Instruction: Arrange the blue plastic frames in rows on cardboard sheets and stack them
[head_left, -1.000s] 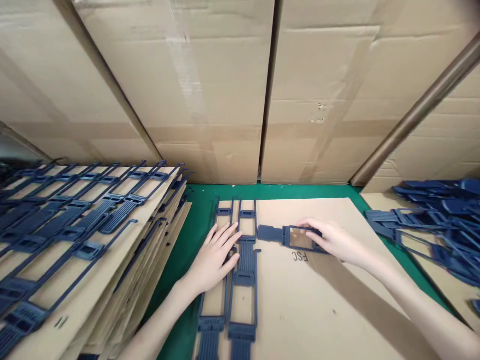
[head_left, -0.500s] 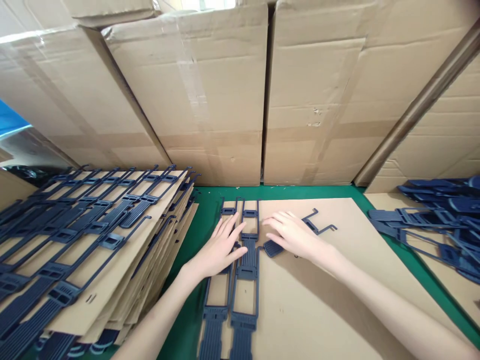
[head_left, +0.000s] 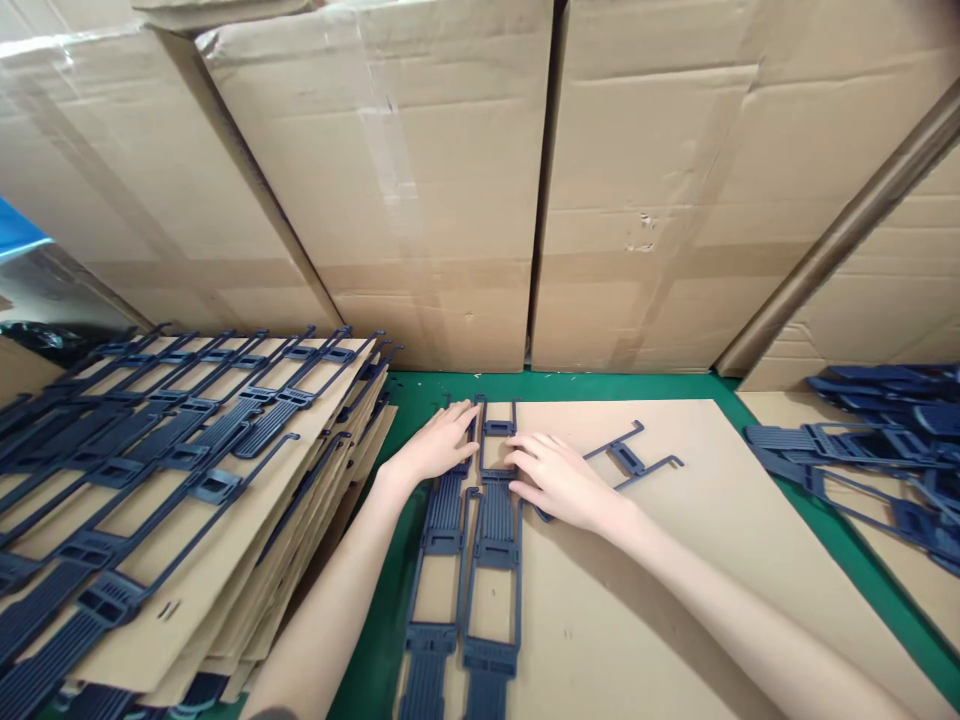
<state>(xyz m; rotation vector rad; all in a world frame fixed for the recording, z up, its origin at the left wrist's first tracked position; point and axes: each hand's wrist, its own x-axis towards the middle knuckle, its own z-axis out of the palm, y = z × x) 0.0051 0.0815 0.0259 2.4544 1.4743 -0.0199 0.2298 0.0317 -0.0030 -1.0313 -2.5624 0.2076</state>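
My left hand (head_left: 439, 446) lies palm down over the upper end of the left dark blue plastic bracket (head_left: 444, 515), fingers stretched forward and covering part of its frame. Beside it is a second bracket (head_left: 496, 515) with a ribbed middle and an open frame at its upper end. My right hand (head_left: 559, 482) rests at that frame's right side, fingers apart and slightly bent, fingertips touching its edge. A third, hooked bracket (head_left: 626, 458) lies slanted, partly hidden under my right hand. All three lie on a flat cardboard sheet (head_left: 637, 620).
At left, a stack of cardboard sheets (head_left: 247, 560) carries rows of similar brackets. A loose pile of dark blue brackets (head_left: 885, 440) lies at right. Large cardboard boxes (head_left: 420, 200) form a wall behind the green table surface (head_left: 420, 388).
My left hand has moved forward and a little left, uncovering the left bracket's middle. My right hand has shifted left and slightly down to the second bracket's frame, uncovering more of the slanted bracket's hooked end.
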